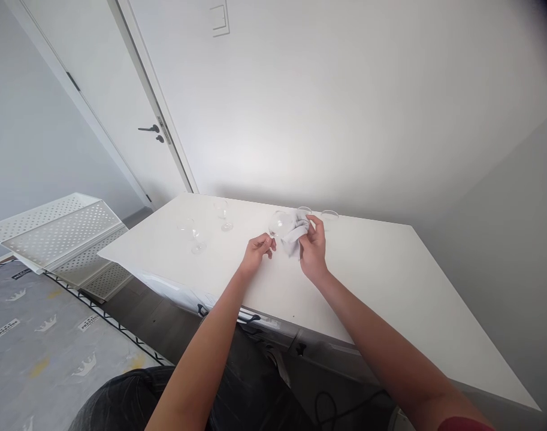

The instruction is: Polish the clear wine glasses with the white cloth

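My left hand [259, 248] is closed, its fingertips pinching the edge of a clear stemmed glass [280, 223] held above the table. My right hand [314, 246] grips a light grey cloth [292, 244], which is bunched against the right side of that glass and hides part of it. To the left, two more clear stemmed glasses stand on the tabletop: one nearer me [198, 239] and one farther back [223, 216]. Behind the cloth and my right hand, the rims of two other glasses [329, 214] show, their lower parts mostly hidden.
The white table [381, 287] runs along a white wall, with drawers and dark handles [250, 318] on its front. At left are a white perforated metal shelf [57, 230] and a grey crown-patterned mattress [48, 341]. A door with a black handle [150, 129] stands behind. A dark cable lies below the table.
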Tool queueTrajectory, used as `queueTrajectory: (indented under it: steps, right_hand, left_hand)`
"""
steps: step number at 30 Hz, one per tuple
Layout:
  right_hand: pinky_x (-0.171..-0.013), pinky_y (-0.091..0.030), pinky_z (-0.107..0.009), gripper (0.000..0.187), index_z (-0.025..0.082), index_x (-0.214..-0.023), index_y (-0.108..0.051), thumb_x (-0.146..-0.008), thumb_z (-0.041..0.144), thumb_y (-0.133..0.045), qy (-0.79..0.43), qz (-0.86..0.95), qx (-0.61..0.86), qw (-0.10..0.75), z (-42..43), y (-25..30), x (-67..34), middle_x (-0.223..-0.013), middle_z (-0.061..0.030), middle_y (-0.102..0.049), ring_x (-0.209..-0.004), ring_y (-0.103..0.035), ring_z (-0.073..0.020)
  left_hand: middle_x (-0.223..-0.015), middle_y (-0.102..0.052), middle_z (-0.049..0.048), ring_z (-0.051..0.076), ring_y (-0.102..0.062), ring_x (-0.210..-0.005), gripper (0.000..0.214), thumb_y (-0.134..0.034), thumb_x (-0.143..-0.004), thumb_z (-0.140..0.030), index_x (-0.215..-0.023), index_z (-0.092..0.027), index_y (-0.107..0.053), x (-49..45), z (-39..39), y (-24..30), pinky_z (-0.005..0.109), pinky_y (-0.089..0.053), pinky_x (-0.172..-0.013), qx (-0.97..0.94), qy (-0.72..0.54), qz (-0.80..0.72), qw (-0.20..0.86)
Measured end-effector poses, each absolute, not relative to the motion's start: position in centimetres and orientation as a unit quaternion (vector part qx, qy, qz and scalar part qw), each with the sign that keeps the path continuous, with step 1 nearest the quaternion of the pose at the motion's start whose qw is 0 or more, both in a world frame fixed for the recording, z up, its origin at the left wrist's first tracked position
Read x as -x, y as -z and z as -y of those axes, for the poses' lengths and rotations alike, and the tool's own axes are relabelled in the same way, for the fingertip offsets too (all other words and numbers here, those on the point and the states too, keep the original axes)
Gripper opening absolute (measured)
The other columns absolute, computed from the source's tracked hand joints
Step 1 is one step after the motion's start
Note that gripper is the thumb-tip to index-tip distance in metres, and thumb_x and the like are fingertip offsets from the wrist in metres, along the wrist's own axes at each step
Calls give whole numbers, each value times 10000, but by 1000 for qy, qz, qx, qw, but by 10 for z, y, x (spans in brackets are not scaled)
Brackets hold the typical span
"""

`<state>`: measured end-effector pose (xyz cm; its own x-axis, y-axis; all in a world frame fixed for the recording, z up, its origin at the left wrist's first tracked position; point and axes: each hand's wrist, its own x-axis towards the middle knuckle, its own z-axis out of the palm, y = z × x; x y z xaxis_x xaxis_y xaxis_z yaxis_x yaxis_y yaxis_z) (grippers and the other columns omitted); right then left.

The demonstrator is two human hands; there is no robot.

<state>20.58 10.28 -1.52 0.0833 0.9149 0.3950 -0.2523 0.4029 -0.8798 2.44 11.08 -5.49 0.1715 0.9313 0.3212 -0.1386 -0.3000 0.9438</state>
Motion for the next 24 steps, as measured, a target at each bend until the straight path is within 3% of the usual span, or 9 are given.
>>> queueTrajectory:
  steps: [5, 12, 15, 21, 24]
  right_hand:
    - [-717, -548, -333, 475, 313, -1347, -467, -906, 441, -587, -488, 533, 320, 613, -109, 21, -207, -1227, -62, -654, -952, -669, -223]
    - [-797, -555, -318, 510, 314, -1340, -539, -846, 359, -656, -473, 458, 329, 677, -115, 21, -214, -1234, -52, -658, -1037, -652, -203]
    - [-756, -571, -344, 502, 308, -1299, -586, -819, 389, -710, -528, 497, 303, 618, -112, 20, -211, -1166, -57, -695, -995, -681, -228]
    - [-681, -586, -395, 453, 265, -1123, -667, -746, 494, -772, -620, 538, 263, 507, -107, 24, -215, -1002, -79, -740, -930, -716, -291]
    - [-697, -589, -418, 473, 248, -1129, -664, -768, 548, -714, -647, 553, 233, 469, -111, 25, -220, -993, -97, -737, -935, -714, -299]
  left_hand:
    - [-767, -573, 66, 167, -529, -722, 478, -642, -947, -596, -747, -162, -643, -26, -106, 52, 285, -437, -556, -600, -502, -300, 547]
    - [-697, -526, 37, 127, -431, -617, 480, -614, -971, -574, -707, -173, -631, -21, -107, 50, 273, -366, -517, -539, -605, -339, 478]
    - [-647, -536, 36, 122, -445, -589, 460, -641, -956, -550, -705, -164, -659, -23, -107, 52, 265, -330, -497, -568, -568, -330, 495]
    - [-554, -475, 13, 113, -460, -505, 455, -767, -810, -532, -629, -152, -595, -25, -104, 55, 239, -260, -439, -564, -409, -300, 652]
    - [-554, -435, 4, 113, -456, -483, 485, -725, -840, -574, -643, -147, -607, -25, -103, 54, 235, -237, -423, -561, -385, -300, 669]
